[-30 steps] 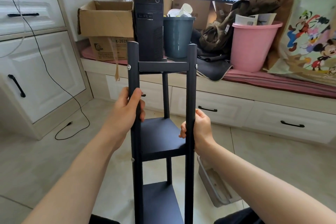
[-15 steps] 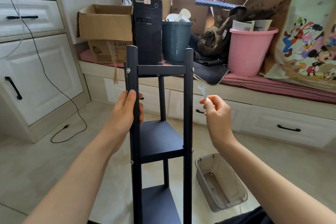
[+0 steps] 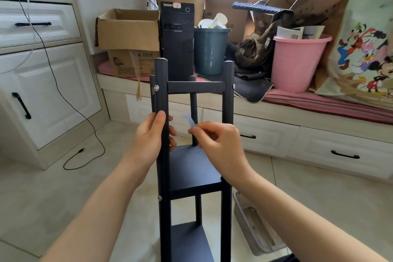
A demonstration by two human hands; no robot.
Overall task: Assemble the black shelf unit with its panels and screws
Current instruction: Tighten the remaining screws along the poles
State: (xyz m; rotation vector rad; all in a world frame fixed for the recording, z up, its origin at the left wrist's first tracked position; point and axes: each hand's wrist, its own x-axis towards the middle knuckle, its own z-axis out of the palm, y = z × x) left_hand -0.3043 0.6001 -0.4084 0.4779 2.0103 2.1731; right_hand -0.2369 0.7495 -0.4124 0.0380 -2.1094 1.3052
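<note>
The tall black shelf unit [image 3: 192, 164] is standing upright on the tiled floor [image 3: 63, 187], three panels and silver screws looking fitted, so assembly seems nearly done. The left hand [image 3: 152, 138] is gripping the front-left post, while the right hand's [image 3: 219, 140] fingers [image 3: 196, 131] are pinching a small, blurry pale piece [image 3: 189, 120].

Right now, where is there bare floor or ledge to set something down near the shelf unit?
Bare tile lies left of the shelf unit, between it and the white cabinet, crossed only by a black cable. Right of it, tile past the grey tray is bare. The window ledge is crowded with boxes and buckets.
</note>
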